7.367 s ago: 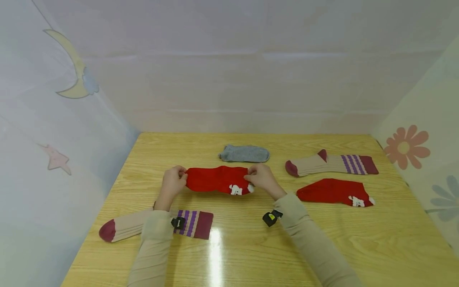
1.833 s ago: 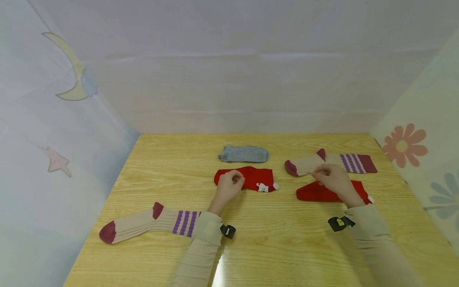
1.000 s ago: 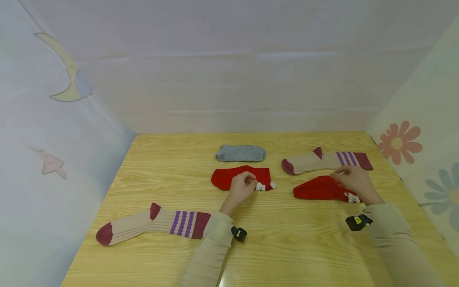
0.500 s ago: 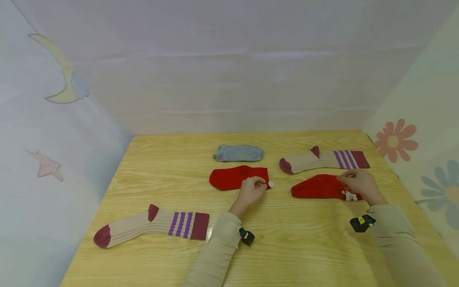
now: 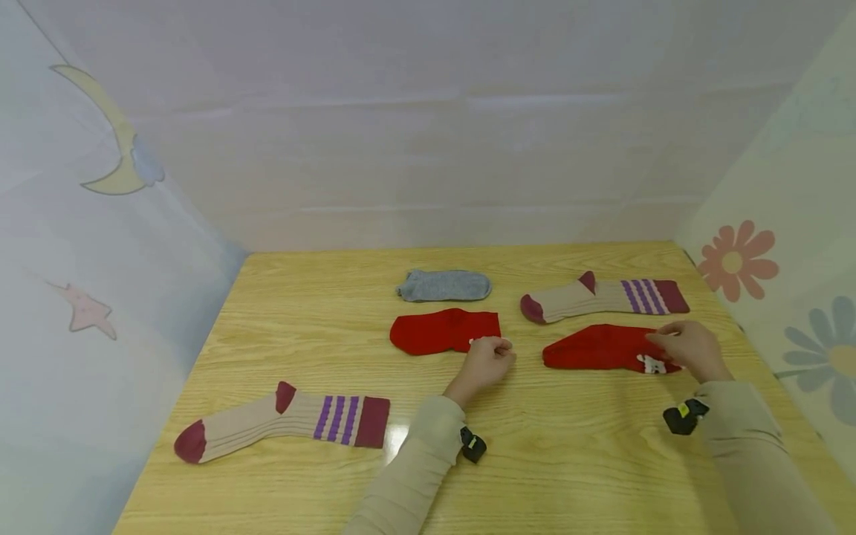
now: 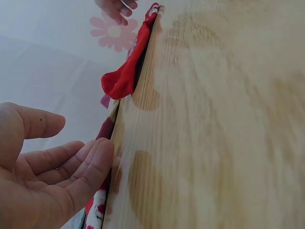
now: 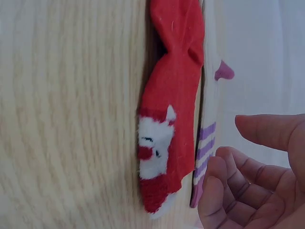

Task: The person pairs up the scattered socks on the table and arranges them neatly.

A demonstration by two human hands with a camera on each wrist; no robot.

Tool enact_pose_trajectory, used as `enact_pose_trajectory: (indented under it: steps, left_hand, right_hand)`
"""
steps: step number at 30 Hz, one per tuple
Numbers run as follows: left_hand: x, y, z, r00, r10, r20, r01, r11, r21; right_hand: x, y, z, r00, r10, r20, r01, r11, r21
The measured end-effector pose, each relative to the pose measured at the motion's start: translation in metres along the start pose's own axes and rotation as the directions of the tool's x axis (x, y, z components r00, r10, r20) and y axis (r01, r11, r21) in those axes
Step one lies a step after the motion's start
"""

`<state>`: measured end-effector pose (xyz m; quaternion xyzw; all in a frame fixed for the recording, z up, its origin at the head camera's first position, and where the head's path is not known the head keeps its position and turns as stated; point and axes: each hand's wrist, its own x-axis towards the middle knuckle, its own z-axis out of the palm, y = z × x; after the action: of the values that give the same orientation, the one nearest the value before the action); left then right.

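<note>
My left hand [image 5: 488, 362] is by the cuff of a red sock [image 5: 435, 331] lying flat mid-table, partly covering its white animal-face patch. In the left wrist view that hand's thumb [image 6: 45, 125] stands apart from loosely bent fingers, with nothing between. Another red sock [image 5: 595, 348] of the same pattern lies to the right. Over its cuff end hovers my right hand [image 5: 692, 351]. Seen from the right wrist, its fingers [image 7: 248, 176] curl loosely beside this sock's white-faced patch [image 7: 155, 148], thumb apart, holding nothing.
Behind the red socks lie a folded grey sock [image 5: 446, 286] and a beige sock [image 5: 568, 303] with purple stripes and maroon ends. A matching beige sock [image 5: 247, 426] is at the front left. Printed cloth walls [image 5: 428, 148] border the wooden table [image 5: 568, 461].
At first both hands held the left red sock stretched; it now lies flat, slightly further right. Both hands have since moved right, the left toward its cuff, the right over the other red sock's cuff.
</note>
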<state>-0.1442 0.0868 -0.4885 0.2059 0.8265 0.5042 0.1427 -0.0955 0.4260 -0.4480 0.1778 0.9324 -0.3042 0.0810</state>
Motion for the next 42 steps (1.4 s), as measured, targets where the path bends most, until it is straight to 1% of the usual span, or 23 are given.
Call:
enact_pose_trajectory:
  steps: [2, 3, 7, 10, 15, 21, 27, 31, 33, 37, 42]
  left_hand:
    - [0.002, 0.001, 0.002, 1.000, -0.012, 0.018, 0.012, 1.000, -0.009]
    - [0.003, 0.002, 0.003, 0.999, -0.020, 0.027, 0.020, 1.000, -0.004]
    - [0.008, 0.004, 0.009, 0.998, -0.049, 0.050, 0.049, 0.999, 0.004]
    - [0.012, 0.006, 0.014, 0.996, -0.064, 0.060, 0.063, 0.998, 0.019]
    - [0.018, 0.007, 0.024, 0.996, -0.064, 0.057, 0.060, 0.997, 0.057]
    - [0.023, 0.010, 0.033, 0.997, -0.063, 0.045, 0.059, 0.995, 0.083]
    - [0.027, 0.018, 0.037, 0.996, -0.041, 0.084, 0.031, 0.992, 0.125]
    - [0.029, 0.023, 0.038, 0.993, -0.047, 0.108, 0.033, 0.992, 0.125]
    - [0.030, 0.024, 0.038, 0.992, -0.058, 0.116, 0.044, 0.992, 0.118]
    - [0.033, 0.024, 0.042, 0.988, -0.089, 0.129, 0.078, 0.993, 0.087]
    - [0.033, 0.025, 0.045, 0.985, -0.110, 0.135, 0.101, 0.993, 0.067]
  right_hand:
    - [-0.001, 0.002, -0.002, 1.000, -0.024, 0.017, 0.025, 1.000, -0.012]
    - [-0.002, 0.002, -0.002, 1.000, -0.022, 0.014, 0.022, 0.999, -0.023]
    - [-0.004, 0.004, -0.003, 1.000, 0.012, 0.002, -0.012, 0.998, -0.062]
    - [-0.006, 0.007, -0.004, 1.000, 0.031, -0.002, -0.031, 0.997, -0.067]
    - [-0.011, 0.013, -0.007, 0.999, 0.036, -0.011, -0.036, 0.999, -0.041]
    - [-0.011, 0.021, -0.008, 0.997, 0.059, -0.046, -0.063, 0.995, -0.080]
    - [-0.010, 0.025, -0.010, 0.996, 0.079, -0.044, -0.083, 0.991, -0.108]
    - [-0.008, 0.026, -0.009, 0.997, 0.074, -0.038, -0.078, 0.990, -0.114]
    - [-0.008, 0.026, -0.008, 0.997, 0.074, -0.036, -0.078, 0.990, -0.115]
    - [-0.006, 0.026, -0.007, 0.995, 0.098, -0.025, -0.100, 0.988, -0.114]
    - [-0.005, 0.028, -0.006, 0.994, 0.106, -0.003, -0.106, 0.990, -0.096]
